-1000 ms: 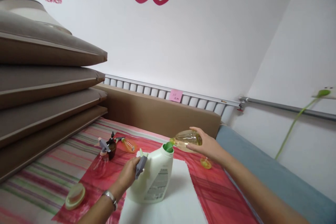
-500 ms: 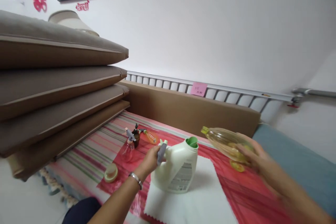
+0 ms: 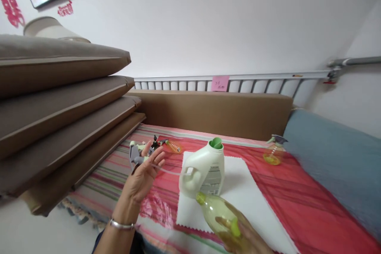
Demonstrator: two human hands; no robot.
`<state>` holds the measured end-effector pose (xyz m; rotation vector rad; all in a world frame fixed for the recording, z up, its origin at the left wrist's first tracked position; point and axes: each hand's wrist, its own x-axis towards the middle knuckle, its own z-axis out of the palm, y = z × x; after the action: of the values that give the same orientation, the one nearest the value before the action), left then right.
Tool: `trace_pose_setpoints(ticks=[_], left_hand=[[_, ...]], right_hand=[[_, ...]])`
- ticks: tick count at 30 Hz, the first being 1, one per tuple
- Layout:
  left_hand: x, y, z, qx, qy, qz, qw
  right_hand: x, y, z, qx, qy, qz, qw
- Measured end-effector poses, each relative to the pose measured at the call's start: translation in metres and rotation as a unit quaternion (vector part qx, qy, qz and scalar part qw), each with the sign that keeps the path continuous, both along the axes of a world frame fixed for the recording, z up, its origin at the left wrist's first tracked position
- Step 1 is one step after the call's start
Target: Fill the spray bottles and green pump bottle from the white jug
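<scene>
My left hand (image 3: 144, 176) is palm up with its fingers stretched out, and a grey trigger spray head (image 3: 135, 155) rests in the crook of the thumb. From it a thin clear tube points right, toward the jug. My right hand (image 3: 248, 238), partly cut off by the lower edge, is wrapped around a yellow-green see-through spray bottle (image 3: 220, 216). That bottle is tilted, its uncapped neck pointing up and left. Just behind it a pale green detergent jug (image 3: 204, 168) with a green spout stands upright on a white mat (image 3: 238, 190).
A spray bottle with yellow liquid (image 3: 272, 156) stands at the right on the red sheet (image 3: 300, 190). An orange spray bottle (image 3: 174, 147) lies behind the jug. Stacked cushions (image 3: 65, 99) rise at the left, a long brown cushion (image 3: 208, 111) at the back.
My right hand has brought the bottle from the right to the front of the jug. My left hand has moved left, away from the jug, and turned palm up with the spray head.
</scene>
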<state>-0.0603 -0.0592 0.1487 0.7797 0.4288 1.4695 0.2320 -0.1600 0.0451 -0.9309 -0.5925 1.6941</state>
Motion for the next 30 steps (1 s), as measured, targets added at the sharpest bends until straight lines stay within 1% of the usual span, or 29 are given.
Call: trace_pose_setpoints(ticks=[3, 6, 11, 15, 17, 20, 23, 25, 30], left_hand=[[0.000, -0.009, -0.001, -0.009, 0.018, -0.018, 1.000], [0.002, -0.013, 0.002, -0.008, 0.034, -0.021, 0.999], [0.007, -0.014, 0.005, 0.002, 0.057, -0.039, 0.998], [0.017, -0.015, 0.002, 0.020, 0.063, -0.067, 0.996], [0.023, -0.016, -0.001, 0.019, 0.058, -0.081, 0.995], [0.032, -0.019, -0.005, 0.022, 0.053, -0.099, 0.993], [0.040, -0.021, -0.009, 0.031, 0.058, -0.112, 0.992], [0.043, -0.022, -0.011, 0.034, 0.058, -0.124, 0.990], [0.044, -0.023, -0.014, 0.052, 0.050, -0.142, 0.987]], right_hand=[[-0.005, 0.000, 0.016, 0.029, -0.021, -0.015, 0.999], [-0.005, 0.000, 0.029, 0.032, -0.047, -0.005, 0.998], [-0.006, 0.002, 0.036, 0.037, -0.073, 0.006, 0.997], [-0.011, 0.002, 0.044, 0.037, -0.082, 0.006, 0.996], [-0.017, 0.004, 0.044, 0.033, -0.077, 0.005, 0.996], [-0.031, 0.010, 0.037, 0.038, -0.056, -0.002, 0.998], [-0.051, 0.017, 0.027, 0.065, -0.030, -0.016, 0.997], [-0.062, 0.019, 0.024, 0.081, -0.027, -0.028, 0.996], [-0.076, 0.018, 0.032, 0.095, -0.030, -0.059, 0.993]])
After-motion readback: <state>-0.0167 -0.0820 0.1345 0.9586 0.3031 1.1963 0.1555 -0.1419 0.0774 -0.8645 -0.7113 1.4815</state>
